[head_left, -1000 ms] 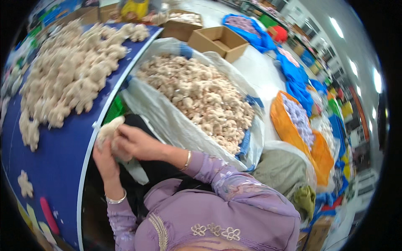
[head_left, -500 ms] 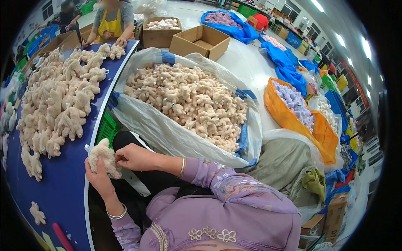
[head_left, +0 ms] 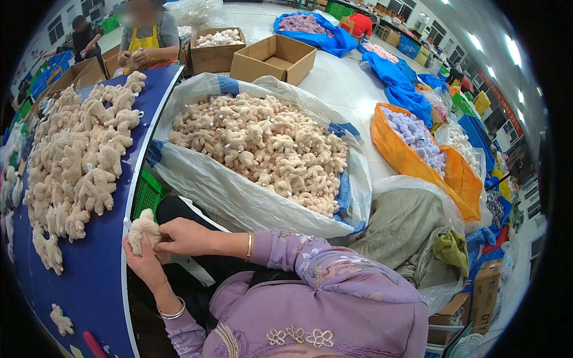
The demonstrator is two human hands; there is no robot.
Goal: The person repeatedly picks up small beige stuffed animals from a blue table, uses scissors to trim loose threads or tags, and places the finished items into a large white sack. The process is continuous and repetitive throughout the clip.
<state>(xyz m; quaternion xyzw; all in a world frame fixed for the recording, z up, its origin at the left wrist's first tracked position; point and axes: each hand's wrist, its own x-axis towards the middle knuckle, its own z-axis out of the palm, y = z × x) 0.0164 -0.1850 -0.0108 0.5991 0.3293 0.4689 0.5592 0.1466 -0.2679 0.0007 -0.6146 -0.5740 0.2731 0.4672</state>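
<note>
A small cream plush toy [head_left: 144, 231] with a white tag is held up at the edge of the blue table [head_left: 89, 268]. My left hand [head_left: 143, 262] grips it from below, thumb across its front. My right hand [head_left: 182, 235] pinches its right side, the fingertips partly hidden by the fluff. On the table lies a large heap of similar plush toys [head_left: 71, 161]. One more toy [head_left: 61, 320] lies alone near the table's lower edge, beside a pink stick-like thing [head_left: 94, 345]. Ahead of me a big white sack [head_left: 209, 182] stands open, full of cream plush toys [head_left: 262, 143].
A green crate [head_left: 148, 194] sits between table and sack. Across the table a person in a yellow apron [head_left: 146, 45] handles a toy. Cardboard boxes [head_left: 274, 59] stand behind the sack. At right are an orange sack [head_left: 385, 143] of lilac pieces and grey-green cloth [head_left: 400, 227].
The toy in my hands has turned and come slightly lower, and my right hand has moved closer in on it. The person across has lifted a toy off the table. The whole view has shifted slightly.
</note>
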